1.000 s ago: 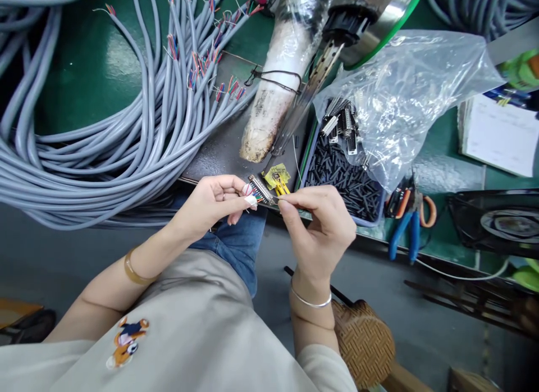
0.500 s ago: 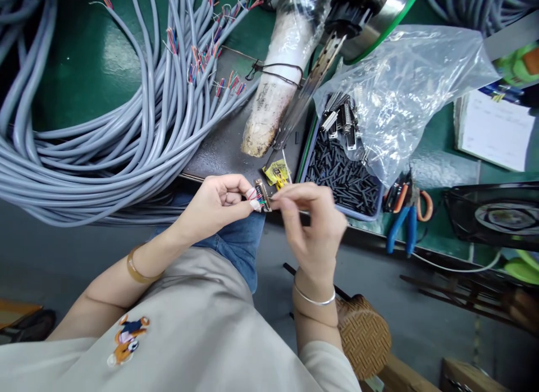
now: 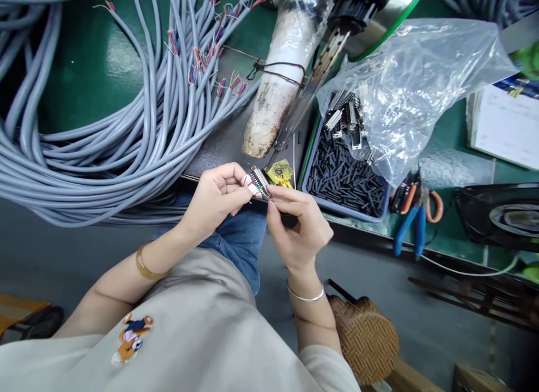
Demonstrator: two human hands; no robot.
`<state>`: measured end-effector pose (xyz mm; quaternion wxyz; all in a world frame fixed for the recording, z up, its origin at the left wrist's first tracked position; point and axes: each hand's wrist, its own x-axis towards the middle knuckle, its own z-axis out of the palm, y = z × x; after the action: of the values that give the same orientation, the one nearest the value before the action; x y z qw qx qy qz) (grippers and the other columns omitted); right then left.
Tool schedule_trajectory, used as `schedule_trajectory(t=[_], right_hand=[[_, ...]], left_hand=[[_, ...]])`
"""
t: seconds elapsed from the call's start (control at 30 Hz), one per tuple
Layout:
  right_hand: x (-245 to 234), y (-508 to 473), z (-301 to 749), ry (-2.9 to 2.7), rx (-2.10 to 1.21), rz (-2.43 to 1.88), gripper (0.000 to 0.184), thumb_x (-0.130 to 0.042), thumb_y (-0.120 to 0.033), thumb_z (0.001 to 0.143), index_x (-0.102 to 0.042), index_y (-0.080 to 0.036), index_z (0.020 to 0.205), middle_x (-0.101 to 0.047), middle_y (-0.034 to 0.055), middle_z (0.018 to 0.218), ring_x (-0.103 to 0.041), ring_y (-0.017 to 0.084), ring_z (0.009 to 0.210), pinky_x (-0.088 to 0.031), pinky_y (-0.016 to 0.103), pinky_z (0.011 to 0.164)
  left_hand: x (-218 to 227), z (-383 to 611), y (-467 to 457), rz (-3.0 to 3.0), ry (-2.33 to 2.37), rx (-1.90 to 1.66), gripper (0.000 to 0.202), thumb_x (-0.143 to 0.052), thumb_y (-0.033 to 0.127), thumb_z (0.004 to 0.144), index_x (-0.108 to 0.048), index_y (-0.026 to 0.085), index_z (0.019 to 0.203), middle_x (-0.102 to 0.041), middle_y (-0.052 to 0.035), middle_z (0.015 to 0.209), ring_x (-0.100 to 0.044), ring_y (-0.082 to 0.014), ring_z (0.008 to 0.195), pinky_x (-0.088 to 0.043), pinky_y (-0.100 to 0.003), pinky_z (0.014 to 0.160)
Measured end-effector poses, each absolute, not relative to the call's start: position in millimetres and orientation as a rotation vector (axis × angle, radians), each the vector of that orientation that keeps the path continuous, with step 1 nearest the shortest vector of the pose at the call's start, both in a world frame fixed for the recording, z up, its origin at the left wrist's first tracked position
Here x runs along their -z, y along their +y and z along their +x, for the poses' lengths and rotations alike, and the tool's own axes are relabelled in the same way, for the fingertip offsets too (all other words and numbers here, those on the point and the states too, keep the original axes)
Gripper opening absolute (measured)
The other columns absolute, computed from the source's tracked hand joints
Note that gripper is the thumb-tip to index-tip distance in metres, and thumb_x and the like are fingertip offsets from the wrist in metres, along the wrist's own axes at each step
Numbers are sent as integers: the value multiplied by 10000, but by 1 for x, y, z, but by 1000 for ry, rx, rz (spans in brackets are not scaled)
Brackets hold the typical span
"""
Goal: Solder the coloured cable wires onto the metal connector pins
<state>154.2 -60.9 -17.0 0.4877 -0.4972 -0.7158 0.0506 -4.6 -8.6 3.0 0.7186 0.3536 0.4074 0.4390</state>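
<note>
My left hand point(image 3: 217, 198) is closed in a pinch beside a D-sub connector point(image 3: 260, 181) with a metal shell and rows of pins. White tape wraps the left fingertips, and thin coloured wires show between them and the connector. The fingertips of my right hand point(image 3: 298, 220) meet at the connector's lower right end and appear to grip it; anything smaller between them is hidden. Just behind the connector, a yellow taped piece point(image 3: 281, 173) rests on the dark mat point(image 3: 210, 159). A soldering iron's metal barrel point(image 3: 330, 55) slants down towards it from above.
Grey cables point(image 3: 126, 136) with stripped coloured ends cover the left. At right, a blue bin point(image 3: 385, 204) holds short black tubes point(image 3: 345, 176), loose connectors point(image 3: 349, 114) and a clear plastic bag point(image 3: 442, 72). Pliers point(image 3: 410, 226) lie beside it. A scorched white wrapped roll point(image 3: 272, 100) stands behind my hands.
My right hand has moved slightly left and down, its fingertips now at the connector's end. The connector has turned, showing more of its pin rows. The view has shifted slightly.
</note>
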Motion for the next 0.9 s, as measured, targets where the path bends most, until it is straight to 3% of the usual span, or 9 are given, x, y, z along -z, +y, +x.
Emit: schedule_trajectory(t=[0.27, 0.9], right_hand=[[17, -53, 149, -1702, -41, -1237, 227, -714, -42, 844, -614, -235, 911, -815, 29, 1041, -781, 148, 891, -635, 261, 766], [13, -52, 155, -1675, -171, -1232, 190, -711, -63, 854, -634, -230, 902, -806, 21, 1012, -777, 154, 922, -639, 289, 815]], left_hand=[[-5, 6, -4, 787, 968, -1038, 135, -669, 128, 643, -541, 171, 655, -539, 69, 509, -459, -26, 369, -334, -135, 381], [-4, 4, -6, 817, 955, -997, 140, -711, 106, 668, -579, 152, 679, -530, 73, 499, -424, -14, 378, -327, -129, 379]])
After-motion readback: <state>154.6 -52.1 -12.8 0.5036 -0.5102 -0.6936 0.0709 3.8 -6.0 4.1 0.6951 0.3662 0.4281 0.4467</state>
